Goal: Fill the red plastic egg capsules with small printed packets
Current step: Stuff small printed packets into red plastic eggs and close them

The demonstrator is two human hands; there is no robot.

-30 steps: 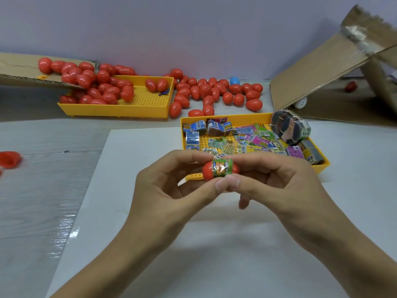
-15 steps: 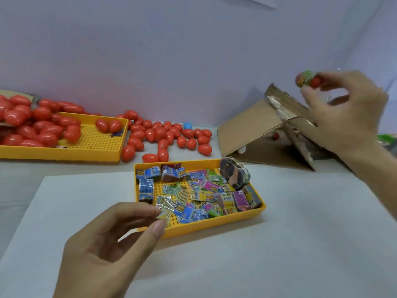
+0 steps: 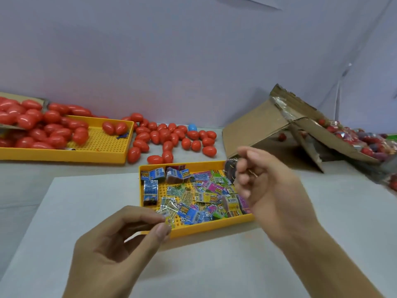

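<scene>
A yellow tray (image 3: 214, 224) in the middle holds several small printed packets (image 3: 202, 193). My left hand (image 3: 120, 241) hovers at the tray's front left corner, its thumb and forefinger loosely curved with a gap between them, beside a clear-wrapped packet (image 3: 169, 208). My right hand (image 3: 268, 188) hangs over the tray's right end with its fingers loosely curled and nothing in them. Empty red egg capsules (image 3: 171, 136) lie loose behind the tray. More red capsules fill a second yellow tray (image 3: 103, 147) at the far left.
A torn cardboard box (image 3: 257, 127) lies tipped at the right, with wrapped capsules (image 3: 365, 143) piled in and behind it. One blue capsule (image 3: 192, 126) sits among the red ones. The packet tray rests on a white board (image 3: 86, 211). A wall stands close behind.
Both hands held a banded red capsule a second ago. My right hand carried it up to the cardboard box and has come back down without it. My left hand moved to the tray.
</scene>
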